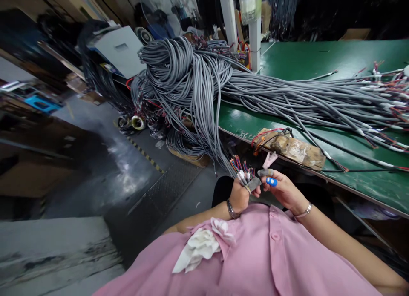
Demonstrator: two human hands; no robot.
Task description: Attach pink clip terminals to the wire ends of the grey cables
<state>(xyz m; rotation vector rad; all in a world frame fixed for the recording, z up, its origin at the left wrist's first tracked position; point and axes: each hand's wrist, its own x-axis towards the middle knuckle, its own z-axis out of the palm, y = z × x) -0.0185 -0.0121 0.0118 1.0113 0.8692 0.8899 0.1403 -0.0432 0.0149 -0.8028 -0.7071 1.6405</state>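
Note:
My left hand (239, 197) is closed around a bunch of grey cable ends (242, 179) in front of my chest. Bare multicoloured wires with copper tips fan out above its fingers, and a grey cover sits on its thumb. Close by on the right is my right hand (283, 190), its thumb and index finger pressed together beside the wire tips. A grey cover is on that index finger, and something blue with white wraps the thumb. Whatever lies in this pinch is too small to make out. The held cables lead up to a large grey cable bundle (204, 87).
A green workbench (338, 57) carries long grey cables with stripped ends at the right. On its near edge lies a wooden block (292, 149) with red and black leads and a pink clip (270, 159). A white post (254, 44) rises behind. Cable coils hang over the bench's left end.

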